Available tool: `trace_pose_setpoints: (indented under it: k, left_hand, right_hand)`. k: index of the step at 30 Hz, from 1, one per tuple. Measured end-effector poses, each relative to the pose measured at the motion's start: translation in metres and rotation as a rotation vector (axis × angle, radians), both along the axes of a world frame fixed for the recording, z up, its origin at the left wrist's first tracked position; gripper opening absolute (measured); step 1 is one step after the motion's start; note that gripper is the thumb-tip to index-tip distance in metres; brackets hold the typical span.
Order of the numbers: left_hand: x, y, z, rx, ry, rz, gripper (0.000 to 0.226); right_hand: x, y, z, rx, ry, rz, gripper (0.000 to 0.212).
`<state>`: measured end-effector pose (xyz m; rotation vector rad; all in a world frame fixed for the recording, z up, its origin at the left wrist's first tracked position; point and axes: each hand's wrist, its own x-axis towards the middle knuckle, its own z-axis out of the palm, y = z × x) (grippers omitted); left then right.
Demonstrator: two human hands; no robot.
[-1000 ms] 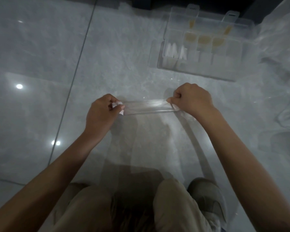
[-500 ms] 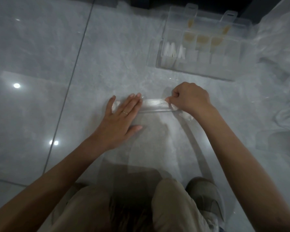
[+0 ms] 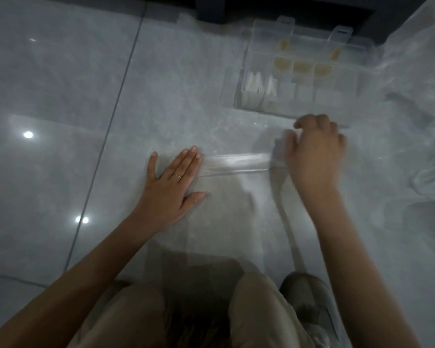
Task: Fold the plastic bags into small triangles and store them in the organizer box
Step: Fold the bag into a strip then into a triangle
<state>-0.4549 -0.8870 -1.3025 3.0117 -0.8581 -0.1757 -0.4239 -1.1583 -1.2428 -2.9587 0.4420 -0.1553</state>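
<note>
At the bottom of the frame are the person's knees (image 3: 256,310) in tan trousers, with a grey shoe (image 3: 312,302) at lower right. Just beyond them a clear bag (image 3: 224,209) lies flat on the grey tiled floor (image 3: 60,96), in the middle of the frame. Its far edge is folded into a narrow strip (image 3: 236,162) that runs left to right. The left hand (image 3: 171,182) lies palm down on the strip's left end, fingers straight and close together and thumb spread wide; a thin ring (image 3: 177,175) sits on one finger. The right hand (image 3: 314,156) is at the strip's right end, its fingers curled. It is blurred, and I cannot tell whether it grips the plastic. Beyond it, at upper right, the clear box (image 3: 312,106) sits open on the floor. White triangles (image 3: 259,85) stand in its near left compartments, and yellowish pieces (image 3: 301,67) fill some farther ones. Loose clear plastic (image 3: 425,71) is heaped along the right edge. Two bright light spots (image 3: 28,134) reflect off the tiles at left.
</note>
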Motion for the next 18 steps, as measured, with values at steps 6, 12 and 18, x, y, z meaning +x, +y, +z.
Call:
trace_pose_setpoints:
  k: [6,12,18]
  left_hand:
    - [-0.001,-0.001,0.001,-0.028,-0.004,-0.010,0.066]
    - [0.000,-0.003,0.003,-0.017,0.004,0.008,0.070]
    - [-0.004,0.006,0.002,0.004,0.015,0.079,0.075]
  right_hand:
    - [-0.045,0.114,-0.039,0.169,0.050,0.552,0.056]
    - [-0.052,0.100,-0.065,0.159,0.161,0.536,0.065]
    - [-0.063,0.018,-0.062,0.094,0.164,0.313,0.066]
